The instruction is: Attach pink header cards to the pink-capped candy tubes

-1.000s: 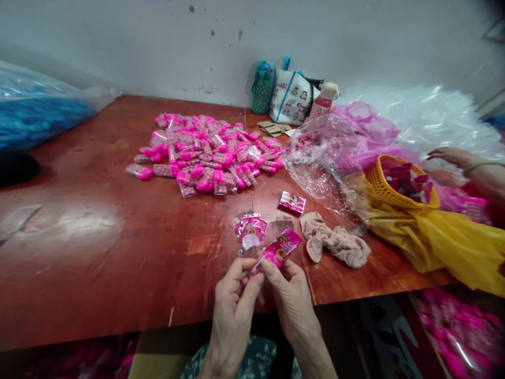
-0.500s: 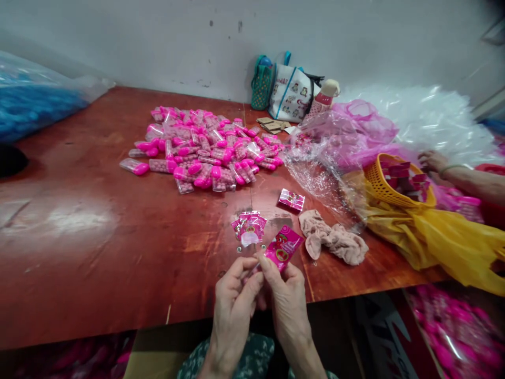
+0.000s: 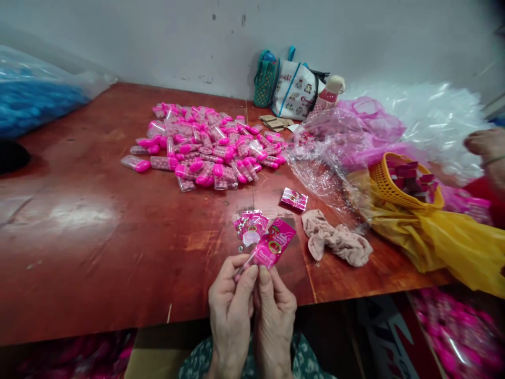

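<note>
Just past the table's front edge, my left hand (image 3: 232, 305) pinches a small clear candy container (image 3: 241, 269), most of which its fingers hide. My right hand (image 3: 275, 302) grips the lower edge of a pink printed wrapper (image 3: 275, 243) with thumb and fingers. The wrapper slants up to the right and overlaps the container's end; whether it goes around it I cannot tell. Both thumbs nearly touch. Right behind the wrapper lies a small stack of similar pink wrappers (image 3: 251, 227). A banded bundle of pink wrappers (image 3: 294, 199) sits farther right.
A heap of pink-capped candy containers (image 3: 213, 150) covers the table's back middle. A crumpled beige cloth (image 3: 335, 239) lies right, near a yellow basket (image 3: 381, 179) on a yellow plastic bag (image 3: 445, 237). Another person's hand (image 3: 483, 145) is at far right. Bags (image 3: 294, 89) stand by the wall.
My right hand has shifted left and down, close against my left. The wrapper has moved slightly left and overlaps the container. The other person's hand has moved away from the basket, right and up.
</note>
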